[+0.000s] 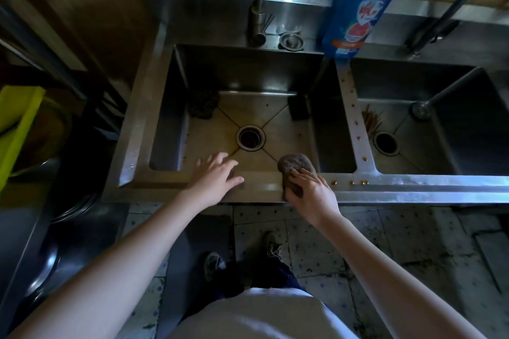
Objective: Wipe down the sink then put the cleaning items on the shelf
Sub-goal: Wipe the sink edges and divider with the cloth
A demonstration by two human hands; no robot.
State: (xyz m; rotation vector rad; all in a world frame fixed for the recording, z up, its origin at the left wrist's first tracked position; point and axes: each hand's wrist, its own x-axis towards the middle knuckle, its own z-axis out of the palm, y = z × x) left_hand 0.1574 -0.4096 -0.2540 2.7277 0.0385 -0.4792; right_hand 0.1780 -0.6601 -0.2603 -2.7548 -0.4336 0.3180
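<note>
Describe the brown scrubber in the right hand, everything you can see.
The scrubber is a rounded, oval brown pad with a rough, fibrous-looking surface and no handle. It sits at the near right corner of the left basin of the sink, its far end pointing in towards the drain. The right hand grips its near end, fingers curled over the top; the far end is bare. Whether it is wet cannot be told.

Two stainless-steel sink basins (168,118) (468,124), two round drains (250,137) (386,142), one blue plastic detergent bottle (358,5), one rounded brown scouring pad (294,169), one dark mottled scourer (203,103), one black rectangular sponge (298,108).
</note>
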